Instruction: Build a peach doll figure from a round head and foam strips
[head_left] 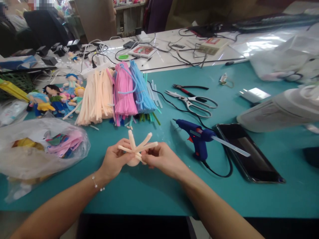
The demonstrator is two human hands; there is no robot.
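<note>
A small figure of cream fuzzy stems (135, 148) is held between my two hands above the green mat, its several stem ends spreading out from one middle point. A rounded cream part shows beneath that point. My left hand (116, 160) pinches the figure from the left with thumb and fingers closed. On the other side my right hand (161, 158) has its thumb and fingertips closed on a short lower stem. Behind the hands lie bundles of cream stems (97, 96), pink stems (124, 93) and blue stems (142, 89).
To the right are a blue glue gun (199, 136), scissors (190, 103), pliers (189, 93), a phone (250, 152) and a white cup (279, 111). A plastic bag (42, 146) and small dolls (53, 98) lie left. Cables cross the white table (164, 54) behind.
</note>
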